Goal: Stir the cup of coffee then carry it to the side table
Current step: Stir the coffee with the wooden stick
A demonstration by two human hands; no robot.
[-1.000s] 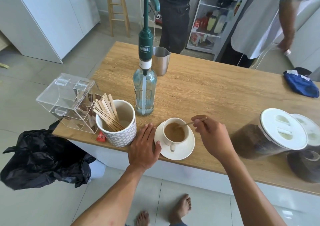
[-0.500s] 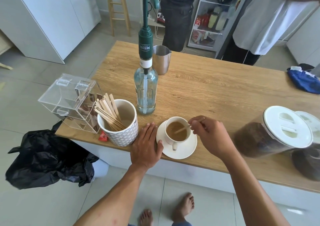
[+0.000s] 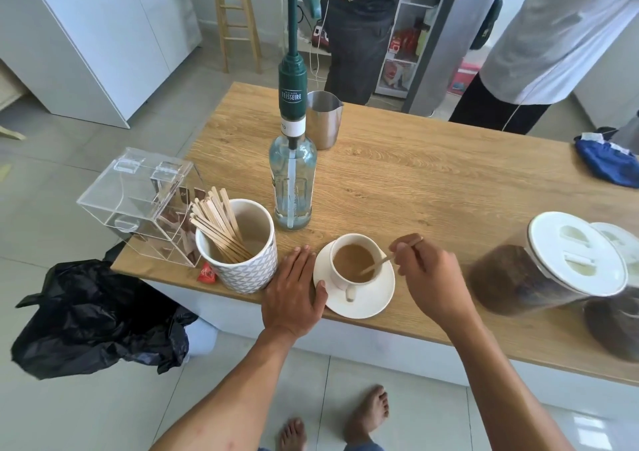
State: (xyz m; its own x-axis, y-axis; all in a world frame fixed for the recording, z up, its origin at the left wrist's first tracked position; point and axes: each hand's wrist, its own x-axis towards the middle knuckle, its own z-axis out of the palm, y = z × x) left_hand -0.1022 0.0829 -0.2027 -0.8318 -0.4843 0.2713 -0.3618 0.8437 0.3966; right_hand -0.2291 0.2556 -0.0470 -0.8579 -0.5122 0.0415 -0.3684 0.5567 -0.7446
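Right hand (image 3: 428, 274) pinching stirrer (image 3: 377, 265) in cup (image 3: 352, 264), tip seemingly submerged, left hand (image 3: 294, 291) flat, empty

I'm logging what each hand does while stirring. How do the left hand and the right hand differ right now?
The left hand lies flat and open, palm down on the table, its thumb against the saucer; the right hand is raised and curled. The left hand holds nothing, while the right hand pinches a wooden stick whose tip dips into the coffee cup. Both are bare and flank the cup.
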